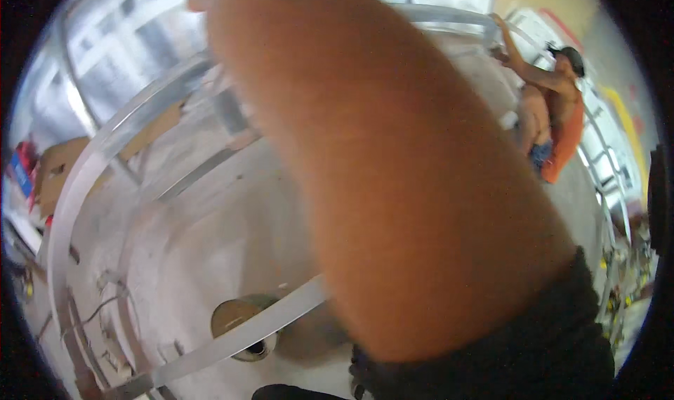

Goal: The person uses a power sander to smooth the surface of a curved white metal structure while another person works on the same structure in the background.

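My right arm [393, 168], bare and blurred, crosses the middle of the view from a dark sleeve [505, 337] at lower right up to the top left. Its hand is not visible, and what the arm covers stays hidden. Nothing of my left hand can be made out. Around and behind the arm runs a large grey metal frame [72, 189] of flat bars, bent by the lens. One bar [281, 317] passes below my arm. Beside it on the floor is a round, drum-like thing [232, 317] with a brownish top.
At right a person [558, 94] sits against something orange [567, 143], one hand [500, 26] at the frame's far corner. A cardboard box [63, 162] is at left, and a cable [105, 303] lies lower down. Metal rails [612, 168] line the right side.
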Motion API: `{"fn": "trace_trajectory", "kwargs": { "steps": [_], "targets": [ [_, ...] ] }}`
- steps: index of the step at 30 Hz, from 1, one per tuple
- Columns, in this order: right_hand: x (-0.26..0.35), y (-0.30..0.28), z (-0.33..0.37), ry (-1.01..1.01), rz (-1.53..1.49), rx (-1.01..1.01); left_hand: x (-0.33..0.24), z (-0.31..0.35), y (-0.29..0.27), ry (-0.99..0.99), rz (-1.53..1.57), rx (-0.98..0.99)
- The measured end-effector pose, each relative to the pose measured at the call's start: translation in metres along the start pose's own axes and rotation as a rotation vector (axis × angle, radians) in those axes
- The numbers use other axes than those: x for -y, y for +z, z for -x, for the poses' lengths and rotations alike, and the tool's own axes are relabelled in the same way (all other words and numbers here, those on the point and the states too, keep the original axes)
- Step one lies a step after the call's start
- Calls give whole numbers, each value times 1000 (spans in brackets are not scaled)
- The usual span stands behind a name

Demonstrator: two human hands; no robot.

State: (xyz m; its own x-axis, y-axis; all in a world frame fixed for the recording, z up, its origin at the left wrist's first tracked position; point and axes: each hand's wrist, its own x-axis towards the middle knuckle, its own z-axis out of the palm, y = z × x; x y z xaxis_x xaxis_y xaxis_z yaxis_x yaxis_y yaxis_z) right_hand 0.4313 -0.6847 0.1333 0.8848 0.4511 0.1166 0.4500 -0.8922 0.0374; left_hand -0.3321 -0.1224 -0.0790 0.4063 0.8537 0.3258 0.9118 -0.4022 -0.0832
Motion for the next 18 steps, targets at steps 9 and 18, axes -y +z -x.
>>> {"fn": "trace_trajectory", "kwargs": {
  "steps": [9,18],
  "targets": [
    [-3,-1,-2,17,-10,15,-42,33,-39,-32,-2,64],
    [-15,3,-18,-56,109,-7,-49,47,-56,-43,-41,103]
  ]
}}
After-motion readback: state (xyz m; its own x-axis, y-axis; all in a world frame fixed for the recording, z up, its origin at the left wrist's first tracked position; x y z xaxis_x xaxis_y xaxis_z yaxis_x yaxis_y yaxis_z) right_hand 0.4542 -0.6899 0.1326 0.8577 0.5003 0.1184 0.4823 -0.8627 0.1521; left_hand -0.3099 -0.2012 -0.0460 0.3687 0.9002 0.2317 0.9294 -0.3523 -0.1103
